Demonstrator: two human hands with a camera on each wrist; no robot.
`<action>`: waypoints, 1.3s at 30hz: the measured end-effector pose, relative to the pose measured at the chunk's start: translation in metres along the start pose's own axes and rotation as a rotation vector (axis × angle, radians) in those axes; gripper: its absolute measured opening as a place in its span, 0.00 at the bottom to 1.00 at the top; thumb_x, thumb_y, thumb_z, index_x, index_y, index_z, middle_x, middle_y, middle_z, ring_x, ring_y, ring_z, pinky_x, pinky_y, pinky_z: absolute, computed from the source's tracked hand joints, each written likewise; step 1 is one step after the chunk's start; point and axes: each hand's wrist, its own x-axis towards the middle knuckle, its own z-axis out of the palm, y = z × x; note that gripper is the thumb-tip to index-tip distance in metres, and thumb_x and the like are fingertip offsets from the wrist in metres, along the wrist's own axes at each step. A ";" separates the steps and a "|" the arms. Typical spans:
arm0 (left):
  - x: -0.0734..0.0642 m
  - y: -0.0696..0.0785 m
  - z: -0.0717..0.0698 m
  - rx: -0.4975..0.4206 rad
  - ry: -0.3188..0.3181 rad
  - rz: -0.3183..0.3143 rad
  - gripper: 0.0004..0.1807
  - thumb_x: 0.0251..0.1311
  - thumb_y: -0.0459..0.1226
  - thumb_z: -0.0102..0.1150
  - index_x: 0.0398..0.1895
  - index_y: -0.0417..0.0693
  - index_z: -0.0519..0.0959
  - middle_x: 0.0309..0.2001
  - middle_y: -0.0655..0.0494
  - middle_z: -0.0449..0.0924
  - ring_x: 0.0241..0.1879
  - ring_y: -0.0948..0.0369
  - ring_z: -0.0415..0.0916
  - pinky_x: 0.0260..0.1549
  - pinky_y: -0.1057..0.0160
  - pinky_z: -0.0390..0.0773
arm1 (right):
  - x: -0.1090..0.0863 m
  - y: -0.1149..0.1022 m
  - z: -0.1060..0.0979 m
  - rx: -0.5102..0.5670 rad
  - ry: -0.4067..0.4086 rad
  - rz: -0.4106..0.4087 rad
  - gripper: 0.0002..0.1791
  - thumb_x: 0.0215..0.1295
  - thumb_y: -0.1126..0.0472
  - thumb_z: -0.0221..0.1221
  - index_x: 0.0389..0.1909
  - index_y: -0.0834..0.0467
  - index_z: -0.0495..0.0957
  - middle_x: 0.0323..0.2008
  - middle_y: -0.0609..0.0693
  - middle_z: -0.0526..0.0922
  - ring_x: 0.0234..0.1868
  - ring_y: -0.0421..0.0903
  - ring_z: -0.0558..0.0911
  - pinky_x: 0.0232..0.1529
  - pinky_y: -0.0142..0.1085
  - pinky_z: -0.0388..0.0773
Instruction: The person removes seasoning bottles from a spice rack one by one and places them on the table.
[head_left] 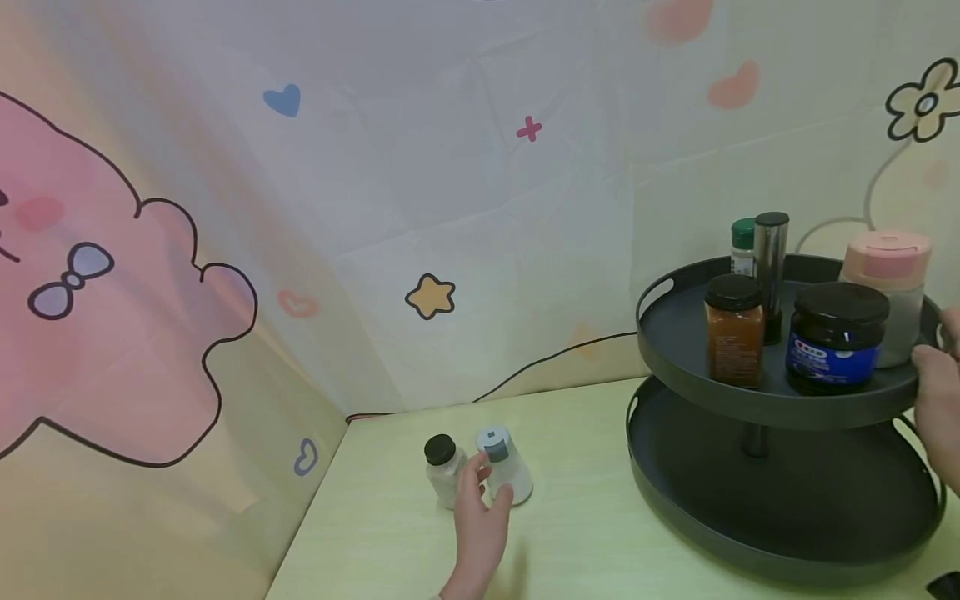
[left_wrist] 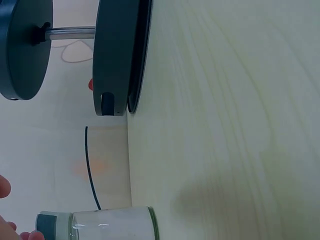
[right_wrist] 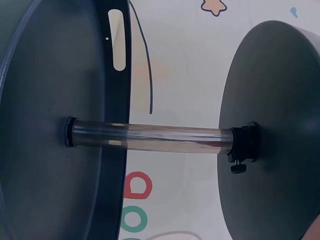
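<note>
My left hand (head_left: 480,521) is beside a clear shaker bottle (head_left: 512,479) with a pale grey lid, thumb and fingers spread near its upper part. In the left wrist view, fingertips (left_wrist: 35,235) show by the lid of that bottle (left_wrist: 115,224). Just left of it stands a small jar (head_left: 444,479) with a black cap, partly behind the fingers. At the right edge, my right hand (head_left: 941,408) grips the rim of the upper tray (head_left: 675,375) of a dark two-tier rack; part of this hand is out of frame.
The upper tray carries a brown spice jar (head_left: 735,350), a dark jar with blue label (head_left: 834,350), a pink-lidded container (head_left: 892,267), a black-topped cylinder (head_left: 770,250) and a green-capped bottle (head_left: 743,237). Below is the lower tray (head_left: 720,500). A black cable (head_left: 551,357) runs along the wall.
</note>
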 end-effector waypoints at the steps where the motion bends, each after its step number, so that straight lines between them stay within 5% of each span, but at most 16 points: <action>1: 0.000 0.001 0.000 -0.004 0.001 0.003 0.24 0.50 0.28 0.51 0.54 0.39 0.65 0.54 0.46 0.68 0.53 0.52 0.66 0.52 0.50 0.63 | 0.006 0.011 0.000 -0.017 0.008 -0.011 0.24 0.65 0.66 0.32 0.61 0.51 0.57 0.62 0.48 0.62 0.60 0.33 0.61 0.59 0.20 0.54; 4: -0.001 0.002 0.001 -0.017 -0.012 -0.001 0.23 0.51 0.29 0.50 0.53 0.39 0.66 0.54 0.47 0.68 0.52 0.53 0.65 0.52 0.50 0.63 | 0.029 0.059 0.001 -0.033 0.020 -0.024 0.25 0.68 0.61 0.32 0.66 0.49 0.49 0.67 0.45 0.52 0.64 0.31 0.53 0.62 0.19 0.47; 7: -0.002 0.005 0.001 -0.032 -0.023 -0.002 0.22 0.52 0.29 0.50 0.54 0.39 0.66 0.53 0.48 0.69 0.52 0.54 0.65 0.53 0.51 0.63 | 0.058 0.103 0.001 -0.017 0.037 -0.029 0.20 0.68 0.61 0.36 0.59 0.47 0.61 0.53 0.43 0.68 0.50 0.32 0.67 0.46 0.17 0.63; 11: -0.004 0.009 0.002 -0.050 -0.029 0.009 0.22 0.52 0.29 0.51 0.53 0.39 0.66 0.53 0.47 0.69 0.52 0.54 0.65 0.52 0.52 0.63 | 0.093 0.148 0.002 0.057 0.024 -0.040 0.17 0.66 0.64 0.39 0.50 0.47 0.69 0.37 0.37 0.70 0.32 0.31 0.68 0.26 0.20 0.64; 15: -0.006 0.012 0.004 -0.065 -0.029 0.020 0.21 0.53 0.29 0.51 0.53 0.39 0.67 0.53 0.46 0.69 0.53 0.53 0.65 0.51 0.53 0.64 | 0.111 0.177 0.001 0.080 0.001 -0.003 0.21 0.67 0.62 0.38 0.59 0.45 0.62 0.50 0.37 0.69 0.40 0.27 0.70 0.29 0.14 0.66; 20: -0.007 0.012 0.008 -0.076 -0.034 0.013 0.21 0.53 0.29 0.49 0.53 0.38 0.67 0.52 0.45 0.69 0.52 0.54 0.65 0.51 0.52 0.63 | 0.117 0.183 0.001 0.073 0.013 0.026 0.23 0.68 0.60 0.36 0.63 0.44 0.55 0.58 0.37 0.64 0.46 0.25 0.68 0.35 0.10 0.64; 27: -0.009 0.017 0.013 -0.106 -0.062 -0.030 0.19 0.53 0.30 0.50 0.51 0.41 0.69 0.50 0.48 0.71 0.50 0.55 0.66 0.50 0.56 0.63 | 0.110 0.159 -0.001 0.210 -0.046 -0.096 0.18 0.68 0.63 0.36 0.54 0.50 0.68 0.33 0.32 0.73 0.25 0.26 0.73 0.24 0.15 0.67; 34: -0.013 0.027 0.020 -0.146 -0.119 -0.036 0.19 0.53 0.31 0.49 0.50 0.42 0.69 0.50 0.55 0.73 0.50 0.56 0.67 0.52 0.57 0.63 | 0.112 0.167 0.001 0.228 -0.025 -0.106 0.22 0.67 0.65 0.35 0.60 0.52 0.63 0.42 0.30 0.71 0.38 0.22 0.71 0.35 0.11 0.63; 39: -0.016 0.038 0.026 -0.161 -0.168 0.016 0.19 0.54 0.32 0.50 0.51 0.43 0.69 0.50 0.56 0.73 0.51 0.57 0.67 0.51 0.61 0.63 | 0.111 0.165 0.001 0.239 -0.028 -0.142 0.22 0.67 0.66 0.36 0.59 0.53 0.65 0.40 0.30 0.72 0.36 0.23 0.72 0.35 0.12 0.63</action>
